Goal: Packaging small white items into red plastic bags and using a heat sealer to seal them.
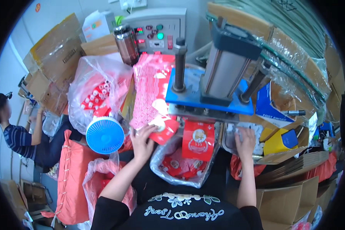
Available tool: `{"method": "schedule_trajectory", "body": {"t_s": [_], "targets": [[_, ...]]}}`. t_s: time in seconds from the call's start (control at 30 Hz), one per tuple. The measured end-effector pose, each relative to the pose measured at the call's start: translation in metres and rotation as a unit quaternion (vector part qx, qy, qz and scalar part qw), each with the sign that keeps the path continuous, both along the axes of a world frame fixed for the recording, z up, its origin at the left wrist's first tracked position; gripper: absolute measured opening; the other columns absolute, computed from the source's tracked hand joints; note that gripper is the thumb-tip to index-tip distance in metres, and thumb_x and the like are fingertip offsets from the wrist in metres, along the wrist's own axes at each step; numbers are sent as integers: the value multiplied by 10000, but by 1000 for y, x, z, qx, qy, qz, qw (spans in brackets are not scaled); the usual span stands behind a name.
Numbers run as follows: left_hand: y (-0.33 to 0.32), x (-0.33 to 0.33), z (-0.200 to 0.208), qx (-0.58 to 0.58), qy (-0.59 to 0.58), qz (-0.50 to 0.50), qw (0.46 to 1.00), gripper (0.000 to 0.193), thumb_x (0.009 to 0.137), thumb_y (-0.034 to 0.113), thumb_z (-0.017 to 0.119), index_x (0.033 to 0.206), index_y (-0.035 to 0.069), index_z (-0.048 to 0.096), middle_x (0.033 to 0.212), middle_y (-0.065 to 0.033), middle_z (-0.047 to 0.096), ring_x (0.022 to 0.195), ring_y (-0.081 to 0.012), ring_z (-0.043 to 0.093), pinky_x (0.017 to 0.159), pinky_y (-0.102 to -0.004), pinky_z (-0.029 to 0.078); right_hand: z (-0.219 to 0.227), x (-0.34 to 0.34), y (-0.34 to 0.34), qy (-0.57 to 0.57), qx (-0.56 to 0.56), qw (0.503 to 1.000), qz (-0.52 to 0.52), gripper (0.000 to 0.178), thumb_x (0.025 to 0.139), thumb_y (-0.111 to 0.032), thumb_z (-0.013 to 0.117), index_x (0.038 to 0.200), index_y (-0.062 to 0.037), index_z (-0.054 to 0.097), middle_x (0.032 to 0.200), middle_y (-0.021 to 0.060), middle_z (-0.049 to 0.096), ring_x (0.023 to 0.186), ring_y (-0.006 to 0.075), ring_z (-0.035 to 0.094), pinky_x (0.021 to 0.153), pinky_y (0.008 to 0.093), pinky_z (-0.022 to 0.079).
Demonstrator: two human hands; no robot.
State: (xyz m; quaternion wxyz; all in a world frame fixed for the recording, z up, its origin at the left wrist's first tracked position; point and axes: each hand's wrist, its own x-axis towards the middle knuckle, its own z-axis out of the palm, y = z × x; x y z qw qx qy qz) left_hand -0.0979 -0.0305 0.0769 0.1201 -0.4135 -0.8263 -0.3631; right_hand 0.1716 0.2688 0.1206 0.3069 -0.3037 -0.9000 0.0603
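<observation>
item: red pouch point(164, 132), flat printed packet with a pale round spout fitting at its upper part; lies at the front edge of the press point(211, 88), just below the blue plate, above the plastic-lined bin point(180, 168) of like red pouches.
- left hand point(142, 140): fingers curled, thumb and fingertips pinching the pouch near its left edge, close to the spout.
- right hand point(246, 141): palm down, fingers dipped into a tray of small white caps point(253, 132) at the right of the press; whether it has closed on a cap, cannot tell.
- handling, judged: pouch is thin film, very light, limp, likely slick; it will fold or slide if gripped mid-panel. the stiffest point is the spout collar, so take hold there or along a sealed edge. not fragile, but creases easily.
- caps, judged: small, hard, light; prone to roll or scatter, best picked between fingertips.
- second red pouch point(198, 140) hangs upright under the press, apart from both hands.
- nearby: blue round fan point(104, 135), clear bag of red and white parts point(97, 96), stack of red sheets point(151, 90), control box point(157, 34), cardboard cartons point(291, 199).
- another person point(15, 134) sits at far left.
</observation>
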Motion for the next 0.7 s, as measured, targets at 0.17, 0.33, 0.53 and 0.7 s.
{"method": "schedule_trajectory", "body": {"t_s": [0.17, 0.33, 0.53, 0.7], "targets": [[1, 28, 59, 110, -196, -91, 970, 120, 886, 34, 643, 978, 15, 717, 898, -70, 700, 910, -184, 662, 906, -337, 470, 0, 3, -7, 236, -309, 920, 36, 185, 923, 14, 599, 1106, -20, 597, 1165, 101, 643, 1057, 153, 607, 824, 311, 527], [21, 69, 19, 127, -466, -132, 865, 126, 837, 54, 735, 910, -49, 725, 819, -40, 697, 771, -85, 632, 716, -233, 494, -2, -23, -37, 381, -488, 778, 110, 203, 878, -34, 697, 1025, 0, 560, 970, 67, 657, 760, 103, 598, 654, 196, 447], [25, 90, -14, 41, -299, -96, 949, 202, 729, 20, 647, 914, 41, 724, 888, -127, 689, 834, -340, 667, 724, -382, 516, 23, -34, -71, -10, -112, 973, 202, 136, 851, -210, 706, 909, -90, 733, 846, 66, 644, 833, 222, 560, 768, 370, 423], [23, 86, -24, -16, -274, -192, 942, 209, 742, 9, 626, 920, 52, 727, 894, -123, 691, 849, -337, 669, 743, -394, 519, 19, -41, -83, -188, -72, 925, 321, 224, 832, -311, 685, 897, -102, 735, 798, 55, 608, 927, 248, 548, 848, 408, 403]]}}
